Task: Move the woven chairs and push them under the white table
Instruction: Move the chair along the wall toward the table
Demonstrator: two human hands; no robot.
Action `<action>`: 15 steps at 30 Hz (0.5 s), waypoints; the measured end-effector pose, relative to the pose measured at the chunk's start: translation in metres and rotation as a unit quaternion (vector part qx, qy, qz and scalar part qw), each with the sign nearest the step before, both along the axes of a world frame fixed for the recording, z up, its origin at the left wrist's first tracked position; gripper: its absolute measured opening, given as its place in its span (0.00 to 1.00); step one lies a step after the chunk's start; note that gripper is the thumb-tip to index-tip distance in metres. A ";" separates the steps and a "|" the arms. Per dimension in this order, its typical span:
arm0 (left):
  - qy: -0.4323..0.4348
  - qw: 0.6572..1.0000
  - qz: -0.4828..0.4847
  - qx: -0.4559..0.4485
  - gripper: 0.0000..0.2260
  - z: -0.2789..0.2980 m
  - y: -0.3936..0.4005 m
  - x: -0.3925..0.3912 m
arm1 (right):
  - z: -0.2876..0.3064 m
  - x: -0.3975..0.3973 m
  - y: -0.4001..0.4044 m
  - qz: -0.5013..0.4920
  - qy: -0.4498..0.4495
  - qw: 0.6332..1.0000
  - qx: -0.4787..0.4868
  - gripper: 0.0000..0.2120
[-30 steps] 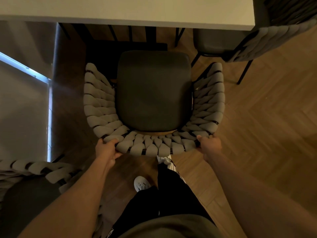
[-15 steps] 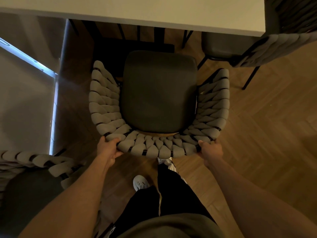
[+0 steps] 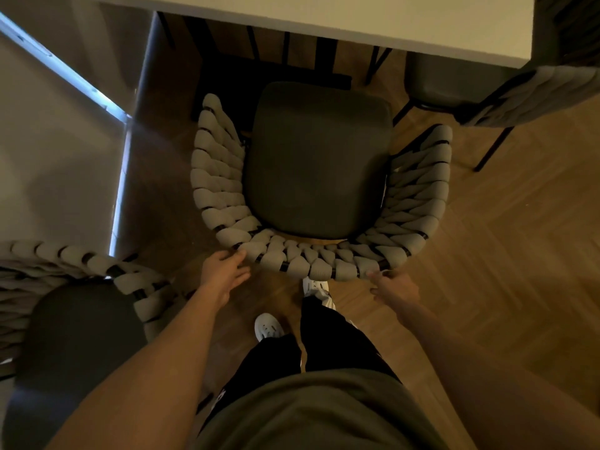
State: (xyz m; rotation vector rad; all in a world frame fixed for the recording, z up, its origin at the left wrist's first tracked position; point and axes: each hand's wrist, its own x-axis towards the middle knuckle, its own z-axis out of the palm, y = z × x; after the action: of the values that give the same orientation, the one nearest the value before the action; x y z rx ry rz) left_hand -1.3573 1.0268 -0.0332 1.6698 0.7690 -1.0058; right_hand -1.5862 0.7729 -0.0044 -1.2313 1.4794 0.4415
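Now your left hand (image 3: 224, 274) is relaxed, fingertips just touching the woven chair (image 3: 319, 177) back; your right hand (image 3: 394, 287), loosely open, touches its rim. Its seat's far edge sits near the white tabletop (image 3: 357, 21).

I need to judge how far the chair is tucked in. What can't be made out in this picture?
- Middle chair legs: head view, hidden beneath its own seat.
- White table: far side cut off by the top edge.
- Chair at lower left: cut by the left edge.
- Right hand fingertips: too dim to tell whether they touch the backrest.
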 end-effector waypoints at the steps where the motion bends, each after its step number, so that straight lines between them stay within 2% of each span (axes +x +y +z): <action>1: 0.003 1.000 -0.021 0.012 0.27 0.003 0.004 -0.005 | 0.001 0.001 0.007 0.022 0.000 1.000 0.006 0.08; 4: 0.005 0.996 -0.073 0.044 0.20 0.006 0.018 -0.020 | 0.005 0.007 0.028 0.076 -0.011 0.997 0.033 0.06; 7: 0.014 0.993 -0.102 0.063 0.18 0.010 0.034 -0.035 | 0.008 0.022 0.042 0.159 0.000 0.984 0.075 0.06; 8: 0.012 0.991 -0.115 0.070 0.18 0.011 0.039 -0.041 | 0.008 0.027 0.046 0.201 0.015 0.976 0.085 0.08; 12: -0.003 0.986 -0.144 0.088 0.16 0.018 0.057 -0.064 | 0.004 0.047 0.058 0.339 0.032 0.937 0.079 0.28; 13: -0.005 0.984 -0.150 0.093 0.16 0.020 0.062 -0.068 | 0.003 0.053 0.062 0.369 0.032 0.925 0.081 0.29; 15: -0.013 0.981 -0.162 0.107 0.15 0.024 0.074 -0.074 | 0.011 0.070 0.072 0.418 0.020 0.905 0.075 0.23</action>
State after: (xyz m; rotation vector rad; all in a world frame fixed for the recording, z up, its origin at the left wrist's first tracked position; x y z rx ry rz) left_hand -1.4311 1.1009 -0.0088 2.0362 0.6168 -1.1530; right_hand -1.5161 0.8453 0.0062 -1.7015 0.8546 1.1315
